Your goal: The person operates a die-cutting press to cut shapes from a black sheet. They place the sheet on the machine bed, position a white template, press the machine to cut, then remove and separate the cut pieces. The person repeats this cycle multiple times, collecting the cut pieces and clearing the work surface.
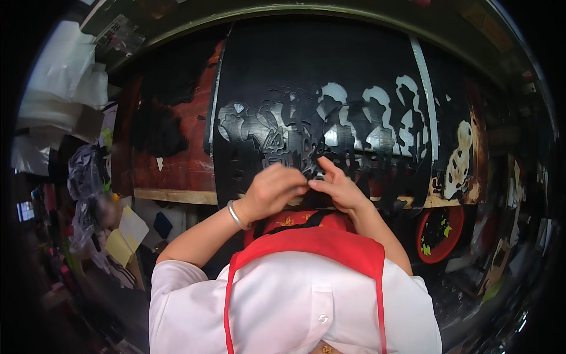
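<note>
A wide black sheet point(277, 53), thin and glossy, lies over the bench in front of me, with curved, patterned shapes cut in it. My left hand point(274, 187), a silver bangle at its wrist, is closed, its fingertips pinched together close to my right thumb. Whatever is in that pinch is hidden. Just to the right, my right hand point(341, 186) has thumb and forefinger around a small, thin black cut-out piece point(319, 172), its outline hard to separate from the sheet behind. Both hands are over the sheet's near edge.
Pale openings point(336, 127) run along the sheet's right half. A red bowl point(440, 234) with black and yellow-green scraps stands low at the right. A pale cut-out piece point(459, 159) lies on the bench's right end. White plastic bags point(62, 76) and yellow paper point(120, 245) are at the left.
</note>
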Demonstrator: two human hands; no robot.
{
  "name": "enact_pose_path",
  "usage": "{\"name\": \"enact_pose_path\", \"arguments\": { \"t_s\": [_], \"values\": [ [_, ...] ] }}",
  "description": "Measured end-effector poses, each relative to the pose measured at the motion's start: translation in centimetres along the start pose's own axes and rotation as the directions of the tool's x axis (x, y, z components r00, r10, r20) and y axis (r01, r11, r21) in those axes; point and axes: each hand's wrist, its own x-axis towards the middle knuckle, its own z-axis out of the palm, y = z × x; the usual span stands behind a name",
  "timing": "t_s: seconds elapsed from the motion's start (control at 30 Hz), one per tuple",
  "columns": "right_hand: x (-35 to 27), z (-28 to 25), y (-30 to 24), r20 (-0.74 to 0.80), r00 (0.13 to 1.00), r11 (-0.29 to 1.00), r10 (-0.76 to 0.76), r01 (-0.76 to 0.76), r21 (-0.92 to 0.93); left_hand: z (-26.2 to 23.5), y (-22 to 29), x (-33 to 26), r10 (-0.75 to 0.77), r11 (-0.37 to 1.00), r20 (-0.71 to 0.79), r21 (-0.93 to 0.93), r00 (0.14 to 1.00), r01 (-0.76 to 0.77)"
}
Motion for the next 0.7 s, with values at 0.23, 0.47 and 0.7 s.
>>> {"name": "enact_pose_path", "arguments": {
  "t_s": [0.23,0.47,0.7],
  "values": [
    [-2.5,4.8,-3.0,-0.233,0.935,0.726,-0.267,0.036,-0.686,-1.9,-1.2,3.1,-0.686,0.316,0.206,-0.780,0.698,0.540],
    [1.6,4.3,1.4,-0.109,0.959,0.862,-0.261,0.180,-0.475,-5.9,-1.6,8.7,-0.645,0.666,-0.168,-0.602,0.746,0.440],
    [1.6,3.8,1.5,-0.266,0.907,0.727,-0.327,0.062,-0.684,-25.7,-0.3,22.1,-0.217,0.873,-0.725,-0.444,0.654,-0.202]
  ]
}}
